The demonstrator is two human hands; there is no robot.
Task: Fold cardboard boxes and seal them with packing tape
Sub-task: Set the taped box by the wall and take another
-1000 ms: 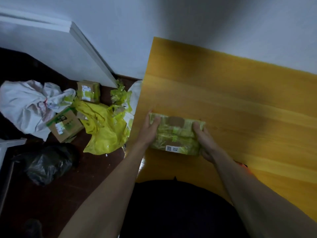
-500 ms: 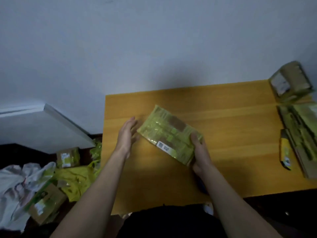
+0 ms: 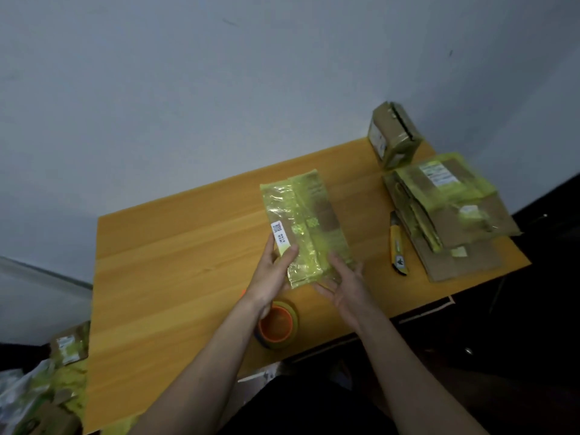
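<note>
Fingers (image 3: 290, 251) of the left hand (image 3: 270, 271) curl over the near left edge of the flattened box (image 3: 301, 227), thumb across its face beside the white label (image 3: 280, 238), so that hand grips it. On the other side the right hand (image 3: 345, 285) is let go, fingers straight and spread, touching or just off the near right corner; from here I cannot tell which. Half a second ago it was the reverse: the right hand held the box and the left was open alongside. And the box has swung round too, from lying crosswise to pointing away from the fingers, its far end toward the wall. It lies on the worktop (image 3: 175, 265), wrapped in glossy yellow-green tape.

My read: it's being turned and handed over for a check of the seams, or lined up for another strip. The tape roll (image 3: 276, 324) waits just behind the left wrist, close to the near edge. Off to the right of the fingers lies a yellow knife (image 3: 398, 246), then a stack of flat cardboard (image 3: 448, 215), with one made-up box (image 3: 394, 136) beyond that, by the wall.
</note>
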